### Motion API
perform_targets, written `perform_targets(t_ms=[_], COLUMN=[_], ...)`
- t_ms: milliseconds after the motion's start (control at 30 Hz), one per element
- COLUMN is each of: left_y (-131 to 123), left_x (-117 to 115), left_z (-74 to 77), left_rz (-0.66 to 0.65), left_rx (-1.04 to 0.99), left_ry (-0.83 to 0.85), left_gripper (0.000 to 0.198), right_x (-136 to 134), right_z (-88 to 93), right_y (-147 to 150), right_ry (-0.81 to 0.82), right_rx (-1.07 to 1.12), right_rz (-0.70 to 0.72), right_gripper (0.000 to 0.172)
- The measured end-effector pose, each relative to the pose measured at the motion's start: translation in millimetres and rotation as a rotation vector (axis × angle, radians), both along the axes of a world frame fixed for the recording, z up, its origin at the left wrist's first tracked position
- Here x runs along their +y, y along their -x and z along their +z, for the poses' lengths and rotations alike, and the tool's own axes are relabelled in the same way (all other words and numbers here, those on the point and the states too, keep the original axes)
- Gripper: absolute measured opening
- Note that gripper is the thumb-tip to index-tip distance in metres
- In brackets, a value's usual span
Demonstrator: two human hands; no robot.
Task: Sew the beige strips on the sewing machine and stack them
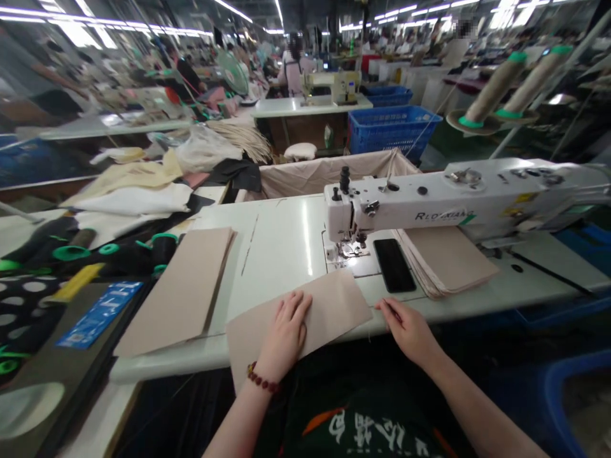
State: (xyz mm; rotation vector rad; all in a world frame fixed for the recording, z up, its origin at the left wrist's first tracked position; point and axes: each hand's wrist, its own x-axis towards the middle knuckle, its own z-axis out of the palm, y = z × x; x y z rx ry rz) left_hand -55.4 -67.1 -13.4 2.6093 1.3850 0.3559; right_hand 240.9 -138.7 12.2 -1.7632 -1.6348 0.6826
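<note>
Left hand lies flat, palm down, fingers spread a little, pressing on a beige fabric piece at the front edge of the sewing table. Bead bracelet on that wrist. Nothing gripped, just resting on the cloth.

Right hand sits to the right of the fabric piece, at the table's front edge, fingers loosely curled with the tips toward the cloth's right corner. Cannot tell whether it pinches anything; a thin thread shows near it.

Fabric piece lies tilted in front of the sewing machine, its far corner close to the needle area, near edge hanging slightly over the table front.

Black phone lies flat just right of the needle area, under the machine's arm. Stack of beige pieces right of the phone, touching or nearly so. Second beige stack well left of the machine, on the table's left end.

Two thread cones stand behind the machine, right side. Blue crates farther back. Other people work at tables in the distance.
</note>
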Motion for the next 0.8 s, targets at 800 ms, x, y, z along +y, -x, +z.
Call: perform_targets(t_ms=[800], left_y=[-128], left_x=[-30], left_z=[10.8], left_rz=[-0.170], left_rx=[-0.506], left_ry=[0.392], left_gripper=[0.014], right_x=[-52], right_z=[-27.2], right_y=[7], right_ry=[0.129], right_rx=[-0.281], right_rz=[-0.041], right_gripper=[0.020])
